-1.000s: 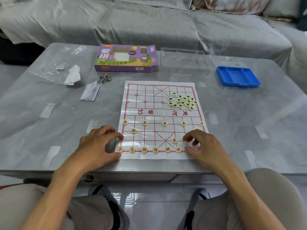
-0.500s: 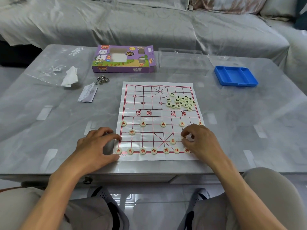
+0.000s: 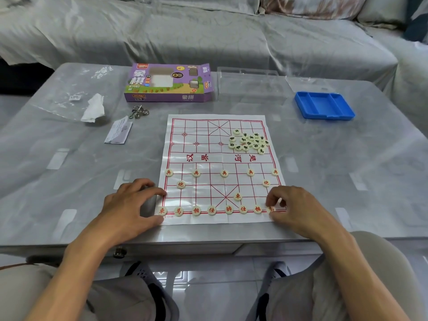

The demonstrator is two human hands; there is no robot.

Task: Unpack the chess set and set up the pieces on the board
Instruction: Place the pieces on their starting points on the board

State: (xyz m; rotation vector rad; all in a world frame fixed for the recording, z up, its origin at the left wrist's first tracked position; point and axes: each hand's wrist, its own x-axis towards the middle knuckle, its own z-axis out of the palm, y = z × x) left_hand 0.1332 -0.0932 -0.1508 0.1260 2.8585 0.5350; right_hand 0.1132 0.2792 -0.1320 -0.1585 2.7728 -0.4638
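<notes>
The paper board (image 3: 220, 158) lies flat on the table (image 3: 347, 181); its near row reads 車 馬 相 仕 帥 仕 相. The right hand (image 3: 298, 212) pinches a red piece (image 3: 271, 209) at the near right corner; the left hand (image 3: 129, 205), loosely curled and holding nothing, presses the board's left edge. The purple box (image 3: 169, 83) reads "XIANG QI".

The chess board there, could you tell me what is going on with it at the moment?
A person is setting up a Chinese chess set on the paper board. The red pieces are nearly all placed along the near rows. The right hand pinches a red piece at the near right corner, while the left hand rests at the board's left edge. The green pieces lie in a heap on the far half, unsorted.
</notes>
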